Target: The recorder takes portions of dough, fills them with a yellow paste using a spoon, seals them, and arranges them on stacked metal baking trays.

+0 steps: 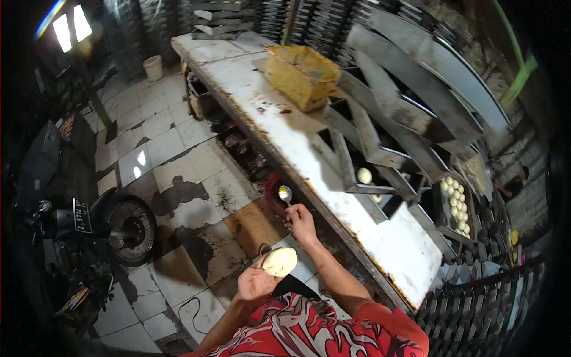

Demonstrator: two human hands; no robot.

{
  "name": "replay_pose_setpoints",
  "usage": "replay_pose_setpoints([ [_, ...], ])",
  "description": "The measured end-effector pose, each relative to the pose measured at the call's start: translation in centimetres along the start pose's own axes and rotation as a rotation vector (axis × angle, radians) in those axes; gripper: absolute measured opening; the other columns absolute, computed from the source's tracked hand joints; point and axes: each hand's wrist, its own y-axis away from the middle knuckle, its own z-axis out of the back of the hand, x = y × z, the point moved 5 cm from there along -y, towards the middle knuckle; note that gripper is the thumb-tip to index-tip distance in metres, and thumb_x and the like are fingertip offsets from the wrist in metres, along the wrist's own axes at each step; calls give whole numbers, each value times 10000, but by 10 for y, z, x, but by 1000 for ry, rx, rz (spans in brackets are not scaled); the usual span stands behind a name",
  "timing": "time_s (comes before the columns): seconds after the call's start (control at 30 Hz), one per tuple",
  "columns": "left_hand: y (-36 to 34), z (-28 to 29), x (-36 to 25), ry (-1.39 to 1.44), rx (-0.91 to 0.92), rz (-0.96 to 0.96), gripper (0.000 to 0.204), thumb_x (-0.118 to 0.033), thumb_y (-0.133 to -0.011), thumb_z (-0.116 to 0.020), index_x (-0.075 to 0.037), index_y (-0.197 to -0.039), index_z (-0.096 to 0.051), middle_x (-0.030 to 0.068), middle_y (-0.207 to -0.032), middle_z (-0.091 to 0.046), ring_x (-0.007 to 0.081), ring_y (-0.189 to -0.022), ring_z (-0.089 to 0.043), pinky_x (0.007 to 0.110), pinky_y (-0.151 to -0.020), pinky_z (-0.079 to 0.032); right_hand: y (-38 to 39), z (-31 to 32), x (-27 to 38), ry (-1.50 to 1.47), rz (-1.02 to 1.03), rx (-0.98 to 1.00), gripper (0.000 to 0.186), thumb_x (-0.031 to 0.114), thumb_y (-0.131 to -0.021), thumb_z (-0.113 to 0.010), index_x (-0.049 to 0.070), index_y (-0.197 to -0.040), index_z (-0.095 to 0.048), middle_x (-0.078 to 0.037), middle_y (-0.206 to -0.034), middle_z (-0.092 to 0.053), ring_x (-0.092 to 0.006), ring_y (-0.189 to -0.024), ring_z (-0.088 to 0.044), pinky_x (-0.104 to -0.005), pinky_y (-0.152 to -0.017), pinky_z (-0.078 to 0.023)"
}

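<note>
A pale, flattened round of dough (280, 262) rests on the upturned fingers of my left hand (256, 283), held in front of my body. My right hand (303, 227) grips the handle of a metal spoon (285, 194). The spoon's bowl is over a red container (272, 201) beside the table's near edge; a small yellowish spot shows in the bowl. What the red container holds is too dark to make out. The two hands are apart, with the right one farther from me.
A long white table (232, 77) runs diagonally on the right, bearing a yellow crate (300, 74) and stacked metal trays (380, 137). Pale dough balls (455, 205) fill one tray; another ball (364, 175) sits nearer. A motorcycle (122, 229) stands on the tiled floor at left.
</note>
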Motion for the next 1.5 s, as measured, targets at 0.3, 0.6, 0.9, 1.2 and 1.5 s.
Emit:
replay_pose_setpoints([
  [0.3, -140, 13, -127, -1137, -176, -298, 558, 33, -824, -536, 15, -1344, -332, 89, -1239, -478, 151, -1113, -468, 249, -951, -341, -137, -98, 83, 87, 386, -150, 129, 108, -929, -458, -10, -932, -512, -117, -742, -553, -178, -669, -534, -299, -623, -444],
  [0.6, -291, 57, -255, -632, -344, 38, 434, -37, -824, -606, 13, -1219, -433, 95, -1079, -565, 191, -983, -569, 295, -874, -458, -451, -18, 298, 622, 623, -491, 123, 104, -868, -503, -10, -857, -549, -224, -777, -593, -359, -722, -593, -435, -614, -439],
  [0.9, -438, 94, -334, -360, -348, 399, 354, -218, -882, -586, 30, -1129, -535, 107, -1053, -602, 188, -1012, -557, 309, -893, -428, -706, -21, 118, 1289, 196, 511, 188, 143, -814, -515, 15, -926, -594, -205, -899, -620, -346, -844, -598, -416, -708, -456],
  [1.2, -585, 85, -435, -431, -179, 596, 535, -308, -884, -568, 47, -1260, -432, 117, -1224, -523, 198, -1162, -458, 328, -1014, -315, -725, -56, 90, 875, 26, 756, 258, 171, -805, -586, 23, -1016, -573, -191, -962, -626, -326, -872, -608, -403, -740, -449],
  [1.5, -669, 44, -424, -137, -19, 605, 532, -315, -937, -413, 35, -1330, -341, 154, -1322, -437, 236, -1241, -396, 345, -1052, -292, -663, -3, 176, 382, -505, 323, 168, 166, -904, -522, 9, -914, -583, -21, -789, -584, -86, -652, -476, -246, -604, -411],
])
